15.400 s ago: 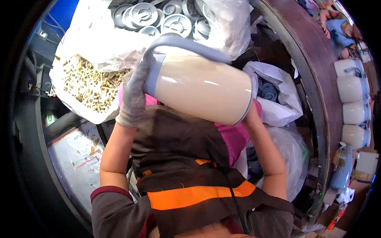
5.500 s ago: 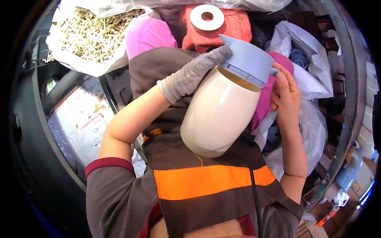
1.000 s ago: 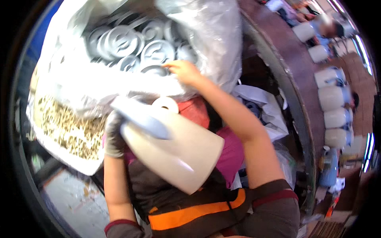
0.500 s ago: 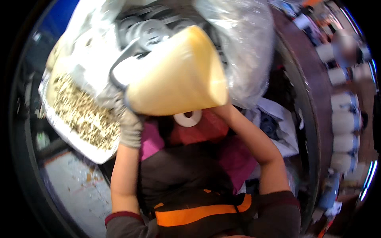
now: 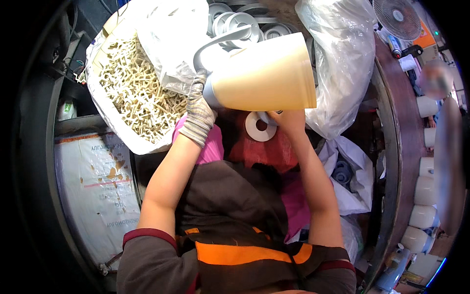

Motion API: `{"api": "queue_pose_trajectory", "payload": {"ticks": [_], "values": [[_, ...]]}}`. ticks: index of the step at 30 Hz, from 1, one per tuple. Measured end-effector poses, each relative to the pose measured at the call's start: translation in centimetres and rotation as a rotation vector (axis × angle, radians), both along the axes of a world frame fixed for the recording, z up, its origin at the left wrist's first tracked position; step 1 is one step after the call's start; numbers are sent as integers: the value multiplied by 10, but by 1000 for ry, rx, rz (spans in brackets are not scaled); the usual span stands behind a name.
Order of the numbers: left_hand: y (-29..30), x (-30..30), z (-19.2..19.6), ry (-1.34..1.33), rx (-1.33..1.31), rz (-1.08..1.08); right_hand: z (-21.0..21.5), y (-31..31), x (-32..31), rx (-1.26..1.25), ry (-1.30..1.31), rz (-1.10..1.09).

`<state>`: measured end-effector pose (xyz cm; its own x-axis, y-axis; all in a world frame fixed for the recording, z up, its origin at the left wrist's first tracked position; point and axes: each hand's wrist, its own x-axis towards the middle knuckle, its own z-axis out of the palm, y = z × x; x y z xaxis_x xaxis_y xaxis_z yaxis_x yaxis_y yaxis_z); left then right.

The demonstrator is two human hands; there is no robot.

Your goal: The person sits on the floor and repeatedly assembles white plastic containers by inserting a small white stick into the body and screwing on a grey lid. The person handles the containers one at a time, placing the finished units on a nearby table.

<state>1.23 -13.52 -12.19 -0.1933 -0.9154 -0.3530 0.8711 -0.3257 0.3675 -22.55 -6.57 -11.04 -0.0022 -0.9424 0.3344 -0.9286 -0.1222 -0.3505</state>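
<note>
A cream plastic jug (image 5: 267, 73) lies sideways in the air, its wide end to the right. It has a grey collar and a curved grey handle (image 5: 220, 41). My left hand (image 5: 199, 103), in a striped knit glove, is closed on the jug's collar end. My bare right hand (image 5: 289, 120) is just below the jug near its wide end, fingers curled and partly hidden; a small grey piece shows by the fingertips, too little to name. Under the jug a white ring-shaped disc (image 5: 253, 133) rests against a red surface (image 5: 262, 154).
To the left stands a white-lined sack (image 5: 122, 147) of small beige pieces (image 5: 137, 93). Grey round parts (image 5: 240, 27) lie beyond the jug, beside clear plastic bags (image 5: 345, 73). A brown table edge (image 5: 399, 161) bounds the right, with several white vessels (image 5: 426, 191) and a fan (image 5: 396, 18).
The jug has turned: its tilted open end showed before, and now it lies nearly level, side-on. My right hand now sits lower beneath it. The whole view has shifted.
</note>
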Motion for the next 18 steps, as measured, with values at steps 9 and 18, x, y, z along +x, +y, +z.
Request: {"api": "queue_pose_trajectory", "payload": {"ticks": [9, 18], "values": [[17, 8, 33, 52, -68, 3, 55, 107, -51, -335, -1290, -140], [50, -1, 11, 29, -247, -204, 123, 145, -15, -229, -529, -57]]}}
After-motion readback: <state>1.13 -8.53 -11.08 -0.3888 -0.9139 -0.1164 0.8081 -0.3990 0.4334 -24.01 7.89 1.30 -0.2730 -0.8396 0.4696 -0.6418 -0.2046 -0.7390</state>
